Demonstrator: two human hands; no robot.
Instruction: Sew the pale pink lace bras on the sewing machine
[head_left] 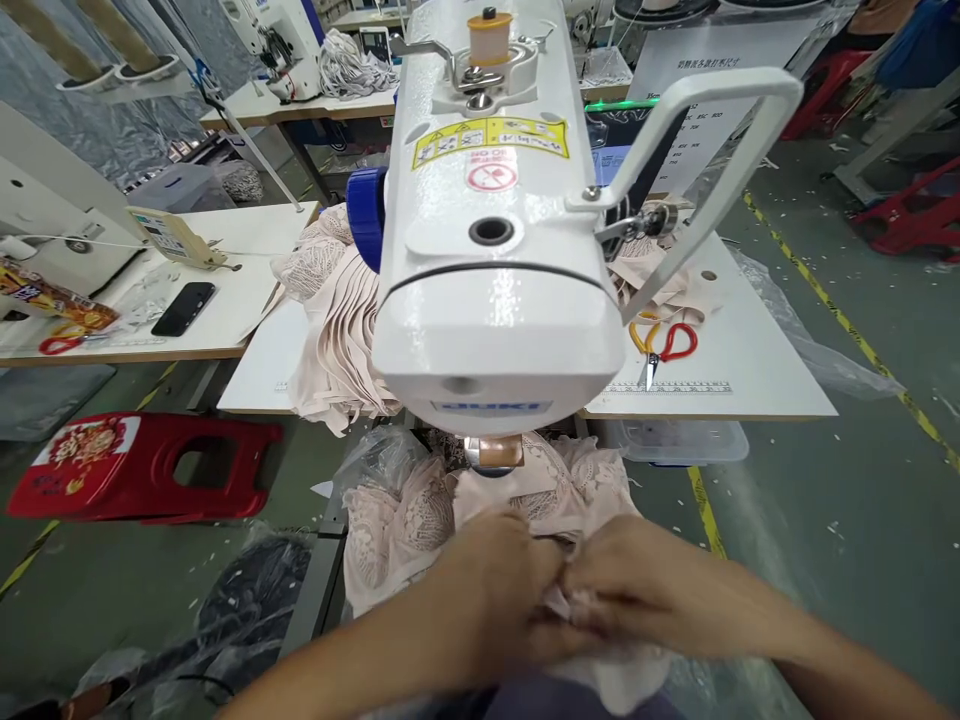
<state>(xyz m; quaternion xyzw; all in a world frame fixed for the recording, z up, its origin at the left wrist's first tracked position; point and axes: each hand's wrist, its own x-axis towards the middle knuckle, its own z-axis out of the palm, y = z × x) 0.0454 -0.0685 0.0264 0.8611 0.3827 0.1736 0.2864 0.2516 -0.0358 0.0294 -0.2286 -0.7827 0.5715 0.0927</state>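
Observation:
In the head view, my left hand (502, 580) and my right hand (637, 580) meet low in the middle. Both are closed on a pale pink lace bra (555, 490), the fingers pinching its fabric between them; slight blur hides exactly which part each hand grips. More pale pink lace cups (420, 510) lie bunched to the left of my left hand. Right above my hands is the head of a white sewing machine (499, 340), its metal needle end (493, 453) close over the fabric.
Stacked pale pink pieces (341, 330) lie left of the machine. Scissors (660, 345) with yellow and red handles rest on the white table (757, 350) to the right. A phone (184, 308) is on the left table, a red stool (150, 465) below it. A clear bin (682, 440) sits under the right table.

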